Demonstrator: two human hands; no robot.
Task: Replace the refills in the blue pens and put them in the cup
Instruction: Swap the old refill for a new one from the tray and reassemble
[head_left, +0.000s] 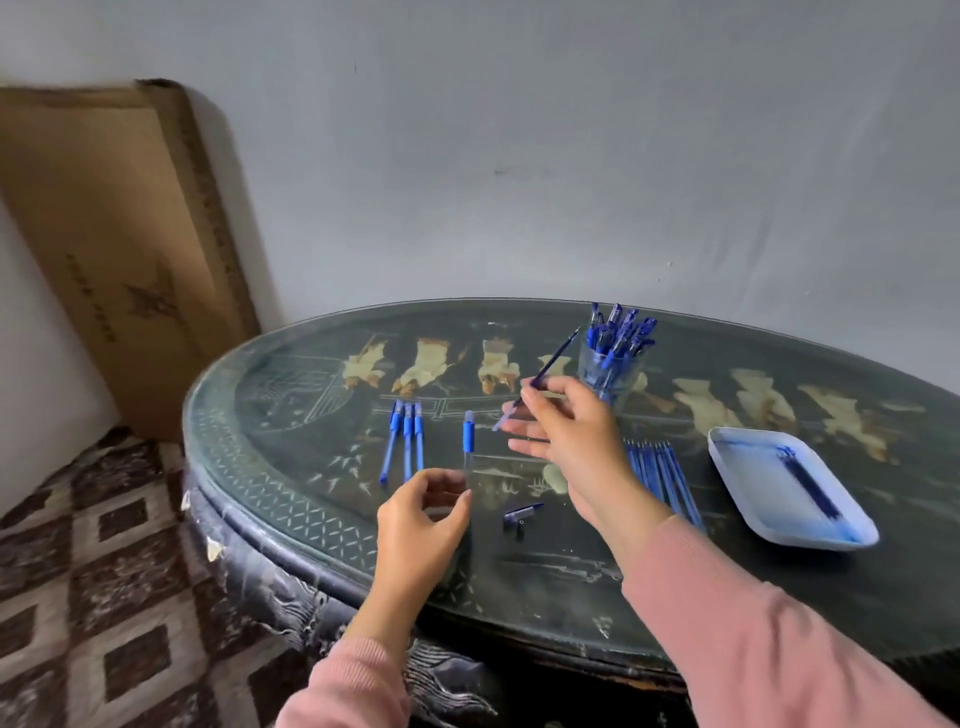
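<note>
Refill (544, 370) pinched between thumb and forefinger of right hand (571, 431), other fingers spread. Left hand (421, 519) grips the clear pen barrel (469, 441) upright by its lower end. Cannot tell if this refill is going in or came out. To insert: line it up with the barrel mouth and keep the barrel steady. Cap (522, 513) lies on the desk (519, 577) nearby and may roll. 3 pens (407, 441) wait left, spare refills (660, 467) right, tray (737, 452) beyond. Cup (589, 366) of pens stands behind the right hand.

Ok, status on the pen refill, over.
Left hand holds pen barrel upright. Right hand pinches refill, outside barrel. Nothing blocking cup.
</note>
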